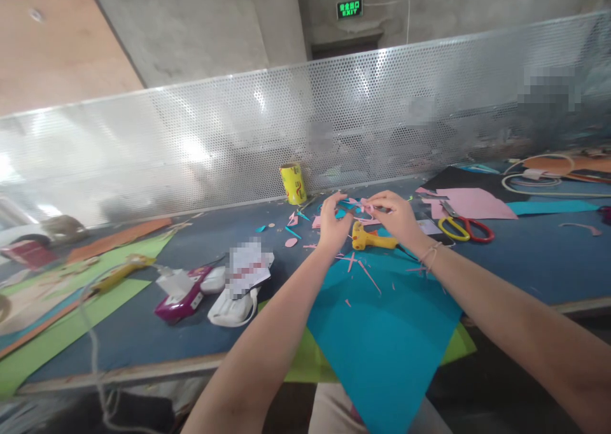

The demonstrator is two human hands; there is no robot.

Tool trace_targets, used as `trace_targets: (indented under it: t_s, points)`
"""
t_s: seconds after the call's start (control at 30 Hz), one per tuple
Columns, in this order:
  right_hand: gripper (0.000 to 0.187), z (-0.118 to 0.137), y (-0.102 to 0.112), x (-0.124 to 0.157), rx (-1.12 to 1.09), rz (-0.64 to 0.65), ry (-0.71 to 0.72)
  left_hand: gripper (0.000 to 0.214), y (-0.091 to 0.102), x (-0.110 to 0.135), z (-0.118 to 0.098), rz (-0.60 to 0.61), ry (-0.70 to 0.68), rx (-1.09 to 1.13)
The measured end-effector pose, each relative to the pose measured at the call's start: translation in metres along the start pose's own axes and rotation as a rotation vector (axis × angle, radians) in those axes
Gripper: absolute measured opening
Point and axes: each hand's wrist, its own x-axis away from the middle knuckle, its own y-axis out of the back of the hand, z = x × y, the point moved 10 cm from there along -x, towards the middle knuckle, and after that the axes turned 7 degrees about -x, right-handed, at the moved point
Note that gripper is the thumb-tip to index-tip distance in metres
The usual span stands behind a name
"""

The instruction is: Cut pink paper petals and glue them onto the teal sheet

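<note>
My left hand (333, 221) and my right hand (395, 216) are stretched out over the blue table, fingers pinched together on a small pink paper piece (363, 206) held between them. A yellow glue gun (372, 238) lies just under my hands. A large teal paper sheet (382, 319) with pink scraps on it lies below my forearms and hangs over the table's front edge.
Scissors with yellow and red handles (465, 227) lie on pink paper (470, 203) to the right. A yellow roll (293, 184) stands by the perforated metal screen (238, 135). Left are white masks (233, 303), a purple box (179, 303), green paper (71, 319) and another glue gun (117, 275).
</note>
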Motion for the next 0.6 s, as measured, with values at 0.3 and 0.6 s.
trace_targets:
  t_s: [0.3,0.6]
  points:
    - [0.023,0.013,-0.007,0.002,0.063,0.068,0.136,0.028,-0.045,0.015,0.035,0.354,0.405,0.389]
    - [0.027,-0.025,-0.011,0.002,-0.255,0.052,-0.185,0.032,-0.035,0.011,0.043,0.235,0.435,0.49]
